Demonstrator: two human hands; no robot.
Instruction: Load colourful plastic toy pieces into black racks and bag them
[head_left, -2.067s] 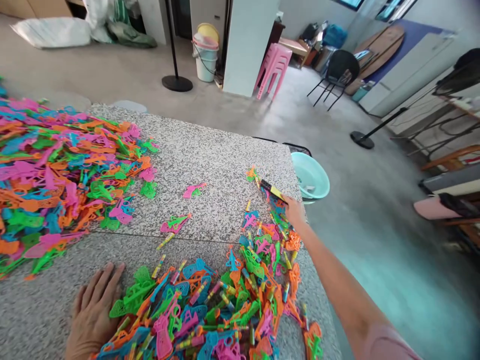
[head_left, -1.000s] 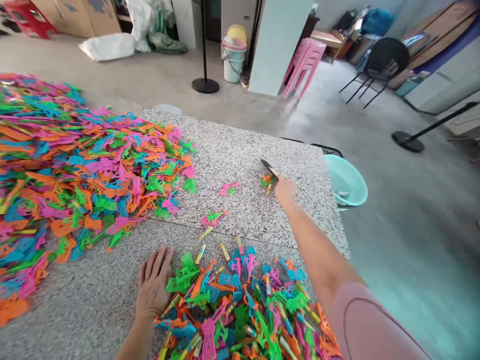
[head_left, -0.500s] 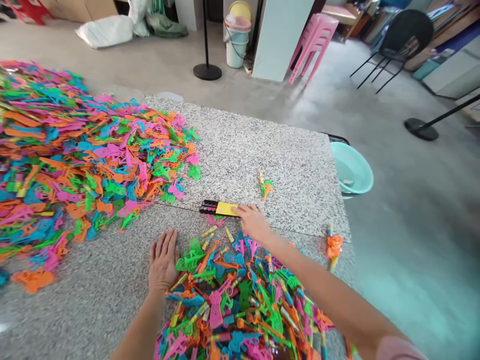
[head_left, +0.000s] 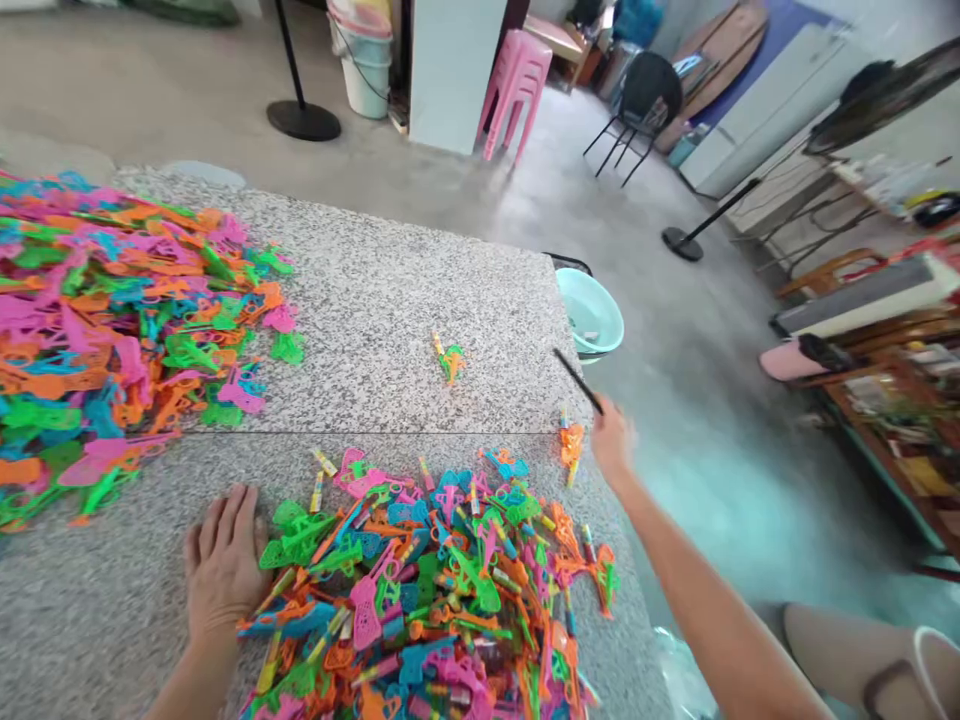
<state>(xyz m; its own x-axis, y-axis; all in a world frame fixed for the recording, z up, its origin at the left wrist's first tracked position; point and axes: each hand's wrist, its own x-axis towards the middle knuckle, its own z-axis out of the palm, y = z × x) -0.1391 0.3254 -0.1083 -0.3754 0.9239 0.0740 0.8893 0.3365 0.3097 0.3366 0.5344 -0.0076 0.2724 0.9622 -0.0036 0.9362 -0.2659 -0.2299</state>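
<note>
My left hand (head_left: 225, 560) lies flat on the speckled granite table (head_left: 360, 280), fingers stretched out, beside a heap of small plastic toy guns and short labelled tubes (head_left: 420, 600) in pink, green, orange and blue. My right hand (head_left: 611, 440) is past the table's right edge, closed around one end of a thin black strip (head_left: 577, 380). The strip shows nearly edge-on and points up and left. Close to that hand, an orange toy piece with a tube (head_left: 571, 445) rests near the edge.
A larger pile of toy guns (head_left: 112, 310) covers the left side. One small green and orange toy (head_left: 450, 362) lies mid-table. Beyond the right edge stands a pale turquoise basin (head_left: 592, 310). Pink stools (head_left: 517, 90) and a black chair (head_left: 649, 95) are farther back.
My right hand has moved right, from above the heap to beyond the table edge, with the black strip, whose yellow label no longer shows. The view has turned right. My left hand stays flat.
</note>
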